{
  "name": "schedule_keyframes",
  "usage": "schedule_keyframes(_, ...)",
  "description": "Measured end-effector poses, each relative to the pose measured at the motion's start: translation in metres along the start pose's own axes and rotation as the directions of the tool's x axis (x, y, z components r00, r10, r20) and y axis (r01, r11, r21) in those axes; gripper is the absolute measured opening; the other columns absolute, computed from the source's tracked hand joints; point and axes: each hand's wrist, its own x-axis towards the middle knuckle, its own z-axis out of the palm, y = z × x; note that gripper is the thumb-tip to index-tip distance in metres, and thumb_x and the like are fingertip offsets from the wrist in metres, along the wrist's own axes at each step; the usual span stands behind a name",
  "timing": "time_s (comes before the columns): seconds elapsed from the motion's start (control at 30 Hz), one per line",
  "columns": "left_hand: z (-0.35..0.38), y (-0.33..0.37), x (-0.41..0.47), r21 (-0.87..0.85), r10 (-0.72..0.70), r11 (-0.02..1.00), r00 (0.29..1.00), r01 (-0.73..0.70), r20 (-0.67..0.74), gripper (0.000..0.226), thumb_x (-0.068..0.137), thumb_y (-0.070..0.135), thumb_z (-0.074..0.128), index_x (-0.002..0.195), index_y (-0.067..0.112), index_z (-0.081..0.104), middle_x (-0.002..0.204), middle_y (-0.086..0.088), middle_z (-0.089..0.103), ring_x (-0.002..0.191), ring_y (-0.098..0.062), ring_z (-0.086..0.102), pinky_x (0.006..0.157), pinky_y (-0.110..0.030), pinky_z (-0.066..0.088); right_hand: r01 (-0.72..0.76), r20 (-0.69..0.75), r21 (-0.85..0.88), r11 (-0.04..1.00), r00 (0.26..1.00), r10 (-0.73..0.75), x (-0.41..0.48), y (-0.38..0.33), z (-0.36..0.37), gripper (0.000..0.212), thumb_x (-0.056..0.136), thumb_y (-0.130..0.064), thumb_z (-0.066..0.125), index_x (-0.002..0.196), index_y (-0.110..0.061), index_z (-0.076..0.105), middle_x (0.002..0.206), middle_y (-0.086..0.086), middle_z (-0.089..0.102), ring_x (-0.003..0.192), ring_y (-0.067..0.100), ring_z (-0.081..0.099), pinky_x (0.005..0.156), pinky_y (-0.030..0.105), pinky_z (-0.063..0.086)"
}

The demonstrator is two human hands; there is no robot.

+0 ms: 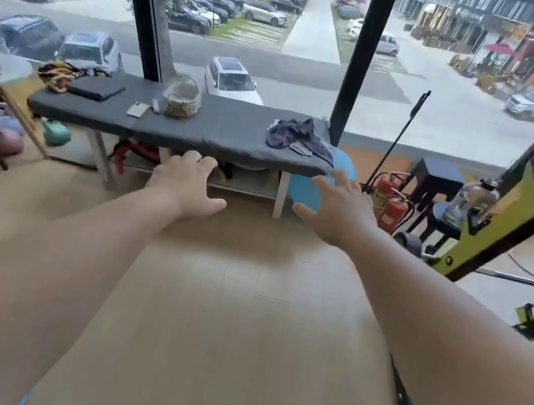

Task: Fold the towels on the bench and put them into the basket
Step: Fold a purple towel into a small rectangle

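A long grey padded bench [221, 129] stands before the window. On its right end lies a crumpled heap of dark blue and grey towels [298, 136]. A small woven basket [183, 101] with a wire handle sits left of the bench's middle. My left hand [188, 185] and my right hand [335, 209] reach forward over the wooden floor, short of the bench's front edge, fingers spread, holding nothing.
On the bench's left part lie a phone [137, 109], a dark flat case [95, 88] and a yellow-black cloth [56, 73]. Red fire extinguishers [388, 203] and a dark stool [435, 179] stand right. A yellow-green frame [499, 216] rises at the right. A blue ball [316, 189] sits by the bench leg.
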Motion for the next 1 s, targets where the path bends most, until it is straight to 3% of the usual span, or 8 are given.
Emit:
schedule_keyframes(0.1,0.005,-0.018,0.058,-0.116,-0.023,0.993,0.999,0.029,0.048,0.08,0.08,0.063,0.063,0.145,0.023,0.04,0.144,-0.007,0.041,0.129,-0.034,0.044,0.103,-0.05,0.043,-0.029,0.045,-0.004,1.0,0.999,0.029,0.051,-0.014,0.014,0.07,0.092,-0.07,0.045,0.149,-0.031,0.036,0.161,0.007,0.022,0.143,0.034,0.031,0.11,0.055,0.034)
schedule_keyframes(0.3,0.029,-0.036,0.175,-0.118,0.031,0.993,0.993,-0.018,0.111,0.077,0.08,0.062,0.064,0.142,0.023,0.042,0.141,-0.008,0.043,0.128,-0.034,0.044,0.106,-0.049,0.041,-0.074,0.144,-0.002,0.997,0.987,0.073,0.152,-0.009,0.046,0.067,0.092,-0.071,0.044,0.148,-0.033,0.038,0.163,0.006,0.02,0.144,0.033,0.03,0.111,0.056,0.033)
schedule_keyframes(0.63,0.093,-0.004,0.396,-0.073,0.01,0.997,0.982,0.004,0.187,0.072,0.083,0.061,0.062,0.143,0.026,0.041,0.142,-0.004,0.043,0.13,-0.03,0.043,0.105,-0.047,0.041,-0.189,0.194,0.121,0.974,0.967,0.164,0.371,0.102,0.102,0.067,0.092,-0.07,0.045,0.147,-0.032,0.041,0.157,0.004,0.028,0.139,0.032,0.034,0.108,0.054,0.036)
schedule_keyframes(1.0,0.142,0.008,0.617,-0.056,-0.051,0.996,0.961,0.069,0.272,0.072,0.084,0.061,0.061,0.143,0.026,0.04,0.143,-0.003,0.043,0.133,-0.029,0.042,0.108,-0.046,0.04,-0.188,0.332,0.179,0.966,0.936,0.12,0.597,0.189,0.153,0.065,0.092,-0.069,0.046,0.143,-0.029,0.046,0.147,0.004,0.039,0.132,0.03,0.042,0.104,0.053,0.043)
